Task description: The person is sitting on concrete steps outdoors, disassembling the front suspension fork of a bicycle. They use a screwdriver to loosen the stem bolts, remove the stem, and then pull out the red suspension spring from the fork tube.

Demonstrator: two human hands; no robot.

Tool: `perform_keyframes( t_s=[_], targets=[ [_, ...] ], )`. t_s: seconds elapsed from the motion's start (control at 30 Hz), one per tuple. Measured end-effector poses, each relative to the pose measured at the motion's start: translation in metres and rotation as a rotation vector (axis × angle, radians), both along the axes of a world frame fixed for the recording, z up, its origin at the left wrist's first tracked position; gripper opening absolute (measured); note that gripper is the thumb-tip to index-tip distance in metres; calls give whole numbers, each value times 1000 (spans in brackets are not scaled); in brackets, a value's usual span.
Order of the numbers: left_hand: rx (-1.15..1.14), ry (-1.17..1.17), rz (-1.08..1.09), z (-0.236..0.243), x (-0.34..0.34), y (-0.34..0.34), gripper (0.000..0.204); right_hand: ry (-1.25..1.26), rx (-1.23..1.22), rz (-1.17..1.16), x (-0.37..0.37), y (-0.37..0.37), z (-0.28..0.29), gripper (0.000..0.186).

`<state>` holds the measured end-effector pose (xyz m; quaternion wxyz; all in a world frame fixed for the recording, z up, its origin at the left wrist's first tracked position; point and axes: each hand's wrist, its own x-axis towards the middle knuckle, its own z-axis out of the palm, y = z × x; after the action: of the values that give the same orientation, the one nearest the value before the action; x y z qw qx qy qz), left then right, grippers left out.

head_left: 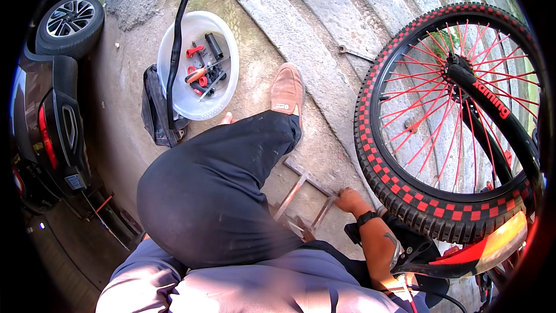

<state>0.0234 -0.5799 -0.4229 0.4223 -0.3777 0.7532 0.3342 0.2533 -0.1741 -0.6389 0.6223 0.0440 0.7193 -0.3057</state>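
Observation:
My right hand (350, 200) is closed on a corner of a rusty metal frame (318, 182) on the concrete beside my leg. Just right of it lies the bicycle's front wheel (364, 142), with a checkered tyre, red spokes and a black fork (490, 97). My left hand cannot be made out behind my bent, dark-trousered leg (197, 197). Beyond that leg a translucent basin (229, 43) holds a screwdriver (196, 74) and several red and black parts. A long black handlebar (174, 61) leans across its left side.
A car bumper (55, 122) and wheel (69, 23) stand along the left. A black bag (155, 107) lies by the basin. A wrench (353, 51) rests on ridged concrete (301, 6) above my brown shoe (286, 90). Dark bicycle parts (420, 255) sit at lower right.

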Motion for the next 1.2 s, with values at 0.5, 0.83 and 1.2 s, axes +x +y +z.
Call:
perform_keyframes(
  t_s=[0.5, 0.83, 1.2],
  targets=[
    [122, 19, -307, -43, 14, 10, 51, 13, -224, -689, -55, 13, 41, 45],
    [421, 96, -746, -99, 14, 50, 52, -163, -629, -595, -121, -55, 143, 49],
    [649, 161, -883, -138, 34, 76, 53, -146, -471, -730, -110, -50, 156, 44]
  ],
)
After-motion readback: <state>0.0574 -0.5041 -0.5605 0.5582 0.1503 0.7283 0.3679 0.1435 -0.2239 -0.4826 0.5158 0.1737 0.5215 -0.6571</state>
